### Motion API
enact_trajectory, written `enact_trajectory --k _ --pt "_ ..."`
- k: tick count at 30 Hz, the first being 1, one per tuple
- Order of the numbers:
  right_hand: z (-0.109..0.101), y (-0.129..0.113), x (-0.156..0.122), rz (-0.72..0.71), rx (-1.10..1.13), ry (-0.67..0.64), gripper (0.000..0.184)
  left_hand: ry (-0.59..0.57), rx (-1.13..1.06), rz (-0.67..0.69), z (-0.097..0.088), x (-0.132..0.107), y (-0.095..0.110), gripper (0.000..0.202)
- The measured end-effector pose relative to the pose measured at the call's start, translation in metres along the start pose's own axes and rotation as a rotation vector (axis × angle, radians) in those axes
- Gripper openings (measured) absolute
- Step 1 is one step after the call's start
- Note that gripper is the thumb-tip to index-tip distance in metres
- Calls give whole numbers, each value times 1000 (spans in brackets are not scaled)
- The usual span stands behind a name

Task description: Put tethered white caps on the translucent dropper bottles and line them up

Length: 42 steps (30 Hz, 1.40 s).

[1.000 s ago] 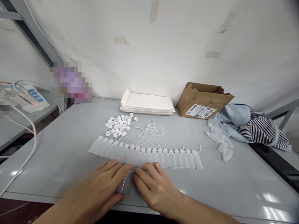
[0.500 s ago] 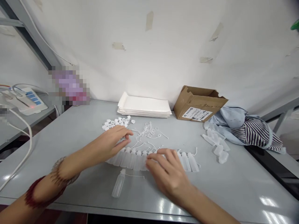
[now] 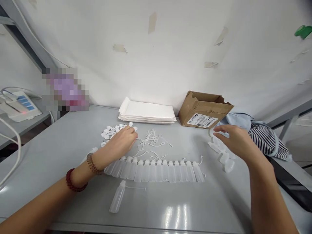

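My left hand (image 3: 124, 140) is at the near edge of a pile of small white caps (image 3: 113, 130), its fingers curled together. What they hold, if anything, is hidden. Thin white looped straps (image 3: 152, 138) lie just to its right. Over several loose translucent plastic bottles (image 3: 220, 151) at the right, my right hand (image 3: 235, 139) reaches with thumb and fingers apart. A long row of similar bottles (image 3: 156, 172) lies side by side, with straps at several necks. One separate bottle (image 3: 117, 198) lies in front of the row, a strap sticking out from its neck.
White padded envelopes (image 3: 147, 112) are stacked by the wall beside an open cardboard box (image 3: 204, 110). Striped cloth (image 3: 264, 139) and a black flat object (image 3: 290, 185) are at the right. A power strip (image 3: 20, 105) and white cables sit at the left.
My right hand has moved from the bottle row to the loose bottles at the right. My left hand has shifted slightly and its fingers have closed near the caps. The view has shifted slightly.
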State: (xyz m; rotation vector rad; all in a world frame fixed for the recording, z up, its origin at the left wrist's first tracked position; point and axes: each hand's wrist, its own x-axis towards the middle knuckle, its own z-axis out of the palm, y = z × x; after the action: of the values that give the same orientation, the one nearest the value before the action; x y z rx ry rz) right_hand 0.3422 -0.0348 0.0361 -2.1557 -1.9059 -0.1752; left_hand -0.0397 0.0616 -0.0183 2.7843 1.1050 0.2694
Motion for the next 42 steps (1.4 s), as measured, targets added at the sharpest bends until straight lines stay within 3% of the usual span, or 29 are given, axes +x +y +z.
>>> enact_trajectory --k 6,17,26,30,34,38,42 --pt "0 15 -10 73 -26 -93 22 24 -79 -54 -3 -6 -1 28" --pt "23 30 -5 223 -68 -248 2 150 -271 -272 -21 -9 10 20" --pt "42 32 -4 183 -73 -279 3 233 -527 -357 -24 -9 14 27" --pt "42 28 -2 119 -63 -227 3 226 -621 -378 -27 -10 18 28" --pt "37 0 -1 6 -49 -11 10 262 -689 -371 -27 -11 23 25" --pt "44 -59 -12 -183 34 166 16 276 -858 -369 -24 -13 36 24" --pt "56 -119 -37 -584 283 444 13 271 -1052 -299 -18 -17 56 24"
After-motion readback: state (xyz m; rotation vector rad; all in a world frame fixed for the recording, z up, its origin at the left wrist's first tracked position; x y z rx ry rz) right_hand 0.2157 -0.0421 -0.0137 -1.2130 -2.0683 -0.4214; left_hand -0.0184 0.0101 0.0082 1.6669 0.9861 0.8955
